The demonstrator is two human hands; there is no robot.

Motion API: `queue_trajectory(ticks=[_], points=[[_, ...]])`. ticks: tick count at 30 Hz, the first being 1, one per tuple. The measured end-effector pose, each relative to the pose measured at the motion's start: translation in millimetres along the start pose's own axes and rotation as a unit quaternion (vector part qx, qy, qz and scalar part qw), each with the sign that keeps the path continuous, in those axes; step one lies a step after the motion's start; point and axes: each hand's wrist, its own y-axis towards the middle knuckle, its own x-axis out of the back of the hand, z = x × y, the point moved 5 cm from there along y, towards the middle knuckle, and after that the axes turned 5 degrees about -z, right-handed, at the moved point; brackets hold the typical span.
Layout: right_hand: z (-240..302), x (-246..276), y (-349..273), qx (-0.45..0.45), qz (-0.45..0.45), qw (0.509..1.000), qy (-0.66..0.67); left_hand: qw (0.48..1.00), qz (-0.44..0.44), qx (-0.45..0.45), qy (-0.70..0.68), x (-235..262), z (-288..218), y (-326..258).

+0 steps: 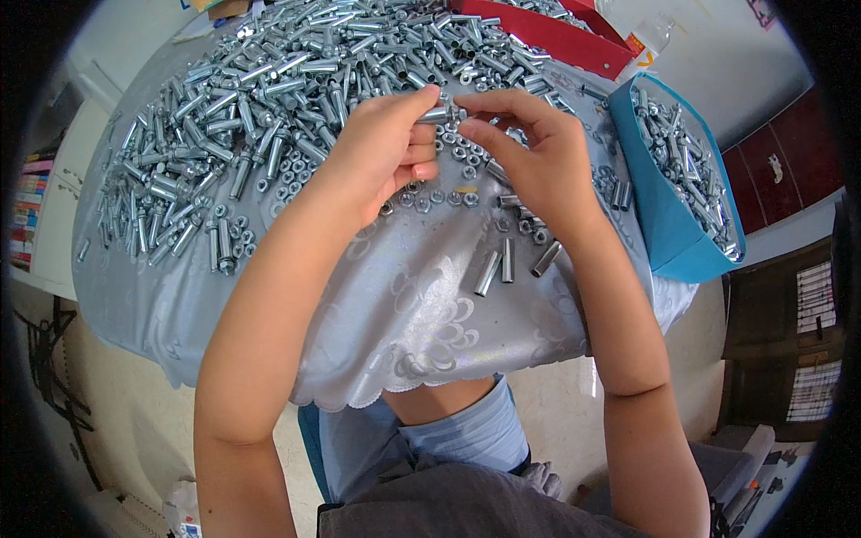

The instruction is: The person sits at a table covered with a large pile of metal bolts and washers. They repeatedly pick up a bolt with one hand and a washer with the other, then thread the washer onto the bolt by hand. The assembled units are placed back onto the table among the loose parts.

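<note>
So the bolt (437,116) is sitting right between the two hands, lying almost sideways over the near edge of the pile (296,76). Using the bolt as the clock's centre, the left hand (381,148) is coming in at about 8 o'clock and holding it, thumb and index pinching while the other fingers are curling underneath. The right hand (538,148) is sitting at about 4 o'clock, thumb and index making a narrow gap with one tip on either side of the bolt's right end. Can't tell if those tips are actually gripping or just hovering there.

The pile is sprawling from roughly 9 round to 1 o'clock, mostly shiny bolts. Loose nuts (453,198) are scattering just below the hands around 6, with a little yellow scrap (465,189) lying among them. A few tubes (488,273) are resting further down, about 5 o'clock, on the silvery cloth (395,314).

Over at 3 to 4 the blue bin (659,211) is holding a heap of similar metal bits. The red box (574,47) is standing near 2, with a clear bottle (649,40) just beyond it.
</note>
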Motion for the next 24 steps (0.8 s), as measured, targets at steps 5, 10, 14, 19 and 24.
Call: queue_trajectory(ticks=[5,10,14,19,24], points=[[-14.5,3.2,-3.4,-0.221,0.066,0.973,-0.003,0.999,0.046,-0.002,0.011,-5.3,-3.4,-4.0],[6.9,8.0,3.3,-0.068,0.019,0.997,-0.012,1.0,0.019,-0.004,0.005,-2.7,-1.9,-2.8],[9.2,6.5,2.8,0.034,0.043,0.997,-0.046,1.0,0.025,0.0,0.008,-2.1,-0.1,-1.3],[3.0,10.2,1.1,-0.093,0.06,0.991,-0.078,0.999,0.024,0.01,0.025,-3.3,4.4,-1.5],[12.8,12.2,4.2,0.042,0.052,0.995,-0.08,1.0,0.025,0.006,-0.005,-2.2,2.1,-0.6]])
